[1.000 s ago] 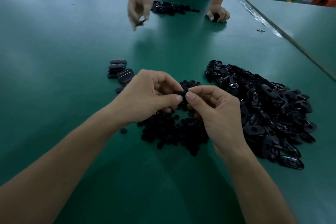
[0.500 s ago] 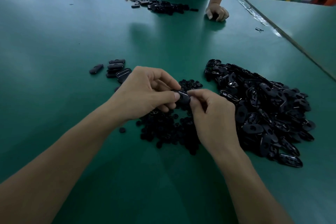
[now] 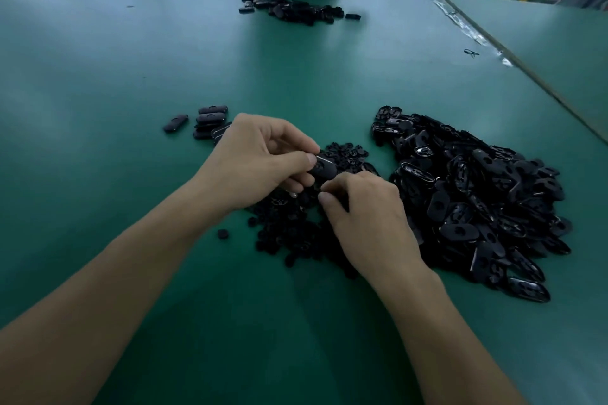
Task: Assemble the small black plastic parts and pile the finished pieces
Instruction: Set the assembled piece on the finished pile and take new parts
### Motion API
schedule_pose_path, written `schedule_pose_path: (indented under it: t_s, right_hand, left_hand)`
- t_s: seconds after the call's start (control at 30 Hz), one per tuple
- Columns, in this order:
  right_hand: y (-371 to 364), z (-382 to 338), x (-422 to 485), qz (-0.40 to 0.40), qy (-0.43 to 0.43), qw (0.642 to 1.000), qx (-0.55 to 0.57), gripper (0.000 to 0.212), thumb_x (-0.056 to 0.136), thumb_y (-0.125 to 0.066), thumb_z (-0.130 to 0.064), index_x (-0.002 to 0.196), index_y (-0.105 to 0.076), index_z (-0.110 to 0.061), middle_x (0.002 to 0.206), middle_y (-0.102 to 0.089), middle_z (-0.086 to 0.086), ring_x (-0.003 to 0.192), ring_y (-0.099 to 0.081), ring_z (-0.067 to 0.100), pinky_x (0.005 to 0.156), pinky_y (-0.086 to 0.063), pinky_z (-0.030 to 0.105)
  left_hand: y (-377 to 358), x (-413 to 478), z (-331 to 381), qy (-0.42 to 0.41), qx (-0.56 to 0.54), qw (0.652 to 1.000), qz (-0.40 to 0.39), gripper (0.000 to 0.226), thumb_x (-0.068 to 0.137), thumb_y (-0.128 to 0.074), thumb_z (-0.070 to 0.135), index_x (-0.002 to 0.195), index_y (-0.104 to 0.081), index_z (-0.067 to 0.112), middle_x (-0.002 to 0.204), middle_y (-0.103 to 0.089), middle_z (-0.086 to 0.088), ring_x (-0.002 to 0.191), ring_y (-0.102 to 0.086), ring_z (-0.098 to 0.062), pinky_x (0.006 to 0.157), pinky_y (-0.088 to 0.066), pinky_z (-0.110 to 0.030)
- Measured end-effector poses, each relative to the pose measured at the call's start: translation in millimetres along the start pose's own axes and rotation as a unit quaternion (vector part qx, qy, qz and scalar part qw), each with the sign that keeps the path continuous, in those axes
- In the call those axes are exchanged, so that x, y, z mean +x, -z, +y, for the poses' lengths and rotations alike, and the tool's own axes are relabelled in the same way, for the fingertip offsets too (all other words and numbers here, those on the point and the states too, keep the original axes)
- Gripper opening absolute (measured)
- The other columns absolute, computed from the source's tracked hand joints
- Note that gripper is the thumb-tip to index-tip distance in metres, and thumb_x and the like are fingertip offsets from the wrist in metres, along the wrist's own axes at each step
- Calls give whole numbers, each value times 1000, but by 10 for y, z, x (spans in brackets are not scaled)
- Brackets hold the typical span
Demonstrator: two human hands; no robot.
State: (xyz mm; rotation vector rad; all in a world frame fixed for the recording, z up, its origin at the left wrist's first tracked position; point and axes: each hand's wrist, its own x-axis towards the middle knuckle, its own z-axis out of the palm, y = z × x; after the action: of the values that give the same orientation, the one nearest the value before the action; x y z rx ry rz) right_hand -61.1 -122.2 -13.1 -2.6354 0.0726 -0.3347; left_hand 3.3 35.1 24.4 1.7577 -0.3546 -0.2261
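Head view: pinching a black oval plastic piece [image 3: 324, 168] in the left hand [image 3: 260, 161], above the green surface [image 3: 131, 59]. With the right hand [image 3: 365, 217] curled just beside it, cannot tell whether grasping anything.

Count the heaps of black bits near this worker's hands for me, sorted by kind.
Heap of oval shells: 1
Heap of small round pieces: 1
Cluster of finished pieces: 1
Total: 3
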Motion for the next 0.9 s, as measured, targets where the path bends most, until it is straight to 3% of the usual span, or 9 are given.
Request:
schedule_pose_path:
  t_s: [0.13,0.43,0.63,0.8,0.9]
  right_hand:
    - [25,20,11,6,-6,1000,-27,23,100,-59,-27,119,-69,-21,110,-58,1,108,-49,18,81,-28,17]
    - [54,27,0,-1,-27,1000,-14,17,99,-61,-26,111,-71,-20,104,-66,0,105,-56,18,89,-47,29]
    - [57,6,-2,-2,-35,999,-26,34,99,-58,-39,131,-62,-27,109,-57,-1,108,-49,19,93,-41,29]
    - [49,-22,11,-10,-35,999,-31,15,100,-59,-30,110,-69,-26,104,-59,-1,104,-48,19,87,-41,30]
    - [39,-22,7,-11,-29,999,-39,13,101,-56,-28,107,-66,-23,105,-57,-2,103,-48,18,87,-43,31]
  left_hand:
    - [17,19,-5,13,-15,1000,17,11,87,-69,-7,87,-70,4,65,-73,-10,63,-71,-23,59,-60,-24]
    - [49,61,-78,29,-39,997,60,14,85,-71,-9,87,-67,4,63,-71,-5,67,-75,-20,61,-61,-24]
    - [72,71,-117,36,-39,997,61,13,85,-71,-8,87,-67,5,65,-72,-6,68,-75,-21,61,-61,-25]
    - [80,78,-134,38,-5,997,64,13,84,-74,-3,86,-70,9,68,-74,-7,67,-73,-19,62,-61,-24]
    - [77,74,-143,39,8,997,65,13,84,-75,-1,86,-70,11,68,-74,-7,67,-71,-20,60,-58,-26]
